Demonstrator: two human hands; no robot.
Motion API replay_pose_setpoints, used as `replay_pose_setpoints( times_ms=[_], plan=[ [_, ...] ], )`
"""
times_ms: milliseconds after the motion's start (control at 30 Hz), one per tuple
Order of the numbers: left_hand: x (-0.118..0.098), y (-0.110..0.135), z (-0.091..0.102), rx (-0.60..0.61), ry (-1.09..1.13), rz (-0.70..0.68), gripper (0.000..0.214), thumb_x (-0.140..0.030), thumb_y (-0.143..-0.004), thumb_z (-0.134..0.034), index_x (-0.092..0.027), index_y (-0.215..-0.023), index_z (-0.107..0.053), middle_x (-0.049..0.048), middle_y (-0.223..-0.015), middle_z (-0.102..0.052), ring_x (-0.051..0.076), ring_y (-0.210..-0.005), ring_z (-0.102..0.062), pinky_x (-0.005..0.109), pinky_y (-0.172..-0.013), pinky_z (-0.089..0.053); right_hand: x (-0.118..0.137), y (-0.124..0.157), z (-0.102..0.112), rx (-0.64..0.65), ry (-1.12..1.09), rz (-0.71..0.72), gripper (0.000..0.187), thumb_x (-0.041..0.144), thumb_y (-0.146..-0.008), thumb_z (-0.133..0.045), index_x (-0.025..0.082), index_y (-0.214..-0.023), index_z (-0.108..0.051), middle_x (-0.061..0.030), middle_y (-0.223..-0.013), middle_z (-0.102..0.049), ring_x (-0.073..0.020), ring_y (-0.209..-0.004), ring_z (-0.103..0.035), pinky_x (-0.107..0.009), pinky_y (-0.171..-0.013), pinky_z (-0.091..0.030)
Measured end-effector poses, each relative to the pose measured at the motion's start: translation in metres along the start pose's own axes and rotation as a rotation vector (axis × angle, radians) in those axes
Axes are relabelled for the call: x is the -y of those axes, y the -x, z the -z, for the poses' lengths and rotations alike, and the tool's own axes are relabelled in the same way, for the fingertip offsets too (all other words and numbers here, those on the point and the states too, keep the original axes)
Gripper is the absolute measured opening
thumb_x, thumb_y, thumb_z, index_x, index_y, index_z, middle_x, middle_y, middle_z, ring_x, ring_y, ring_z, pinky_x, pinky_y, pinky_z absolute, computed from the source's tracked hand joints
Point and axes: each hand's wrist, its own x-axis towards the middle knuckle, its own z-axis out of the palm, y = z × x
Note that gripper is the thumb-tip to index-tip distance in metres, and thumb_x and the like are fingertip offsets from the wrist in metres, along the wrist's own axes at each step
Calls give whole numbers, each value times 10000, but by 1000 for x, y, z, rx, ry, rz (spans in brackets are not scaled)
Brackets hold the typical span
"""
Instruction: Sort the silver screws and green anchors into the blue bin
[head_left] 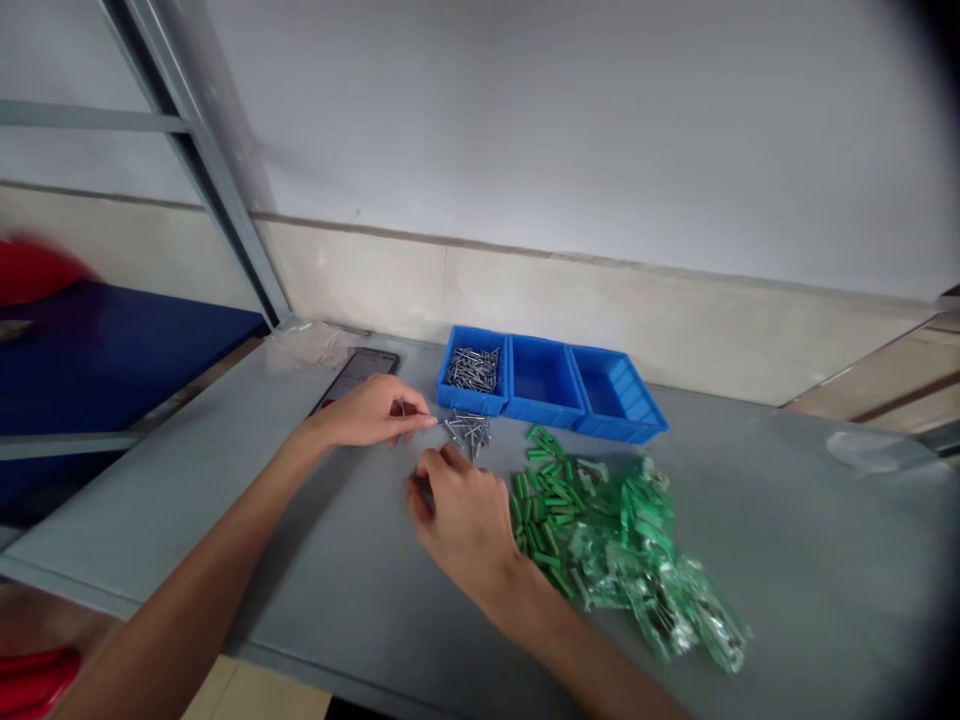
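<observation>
My left hand point(375, 410) reaches in over the table, thumb and forefinger pinched together. A thin silver screw point(442, 423) shows at its fingertips, beside a small loose pile of screws point(471, 432). Just in front of that pile is my right hand point(469, 510), its fingers curled and its thumb bent in; whatever lies inside them is hidden. Green plastic wall plugs point(544, 500) are heaped right of my right hand. Behind the loose screws stands a blue bin point(472, 403) with many more screws in it.
Two further blue bins point(544, 405) adjoin the first, holding nothing visible. Clear bags point(660, 590) with green plugs and metal parts lie at right. A phone point(364, 368) and crumpled plastic point(311, 343) rest at back left. A metal frame post point(217, 170) rises at left.
</observation>
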Motion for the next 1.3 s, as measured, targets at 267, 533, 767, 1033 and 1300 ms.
replay_pose_setpoints(
  times_ms=[267,533,767,1033,1300],
  plan=[
    [1,0,-1,-70,-2,30,352,-429,-861,-540,-140,-683,-633,-6,-523,-559,80,-448,-499,177,-447,-346,7,7,4,58,8,23,100,196,-821,-517,185,-863,-606,-42,-880,-656,-179,-609,-645,-265,-470,-386],
    [-1,-1,-5,-61,1,27,361,-453,-867,-527,-141,-759,-672,-3,-561,-569,84,-457,-510,182,-458,-359,-11,8,11,70,39,75,126,253,-854,-510,176,-916,-588,-64,-936,-640,-169,-606,-628,-262,-455,-335],
    [1,-2,-6,-42,-43,32,376,-451,-875,-514,-134,-741,-666,6,-589,-603,86,-477,-532,174,-474,-370,-5,18,5,6,-126,10,146,347,-830,-560,202,-819,-567,-17,-815,-652,-132,-557,-586,-254,-478,-286],
    [-1,-1,-6,-44,-59,34,355,-425,-876,-520,-136,-742,-677,-18,-505,-563,80,-459,-533,165,-475,-355,12,26,-5,59,-83,121,65,267,-835,-534,210,-859,-552,-15,-839,-648,-180,-598,-615,-272,-447,-253],
    [-1,-1,-5,-51,-38,31,345,-400,-875,-527,-121,-747,-685,-11,-522,-569,75,-455,-539,157,-459,-354,7,27,-7,77,-21,262,71,168,-831,-512,176,-888,-553,-41,-841,-645,-182,-561,-607,-299,-421,-239]
  ],
)
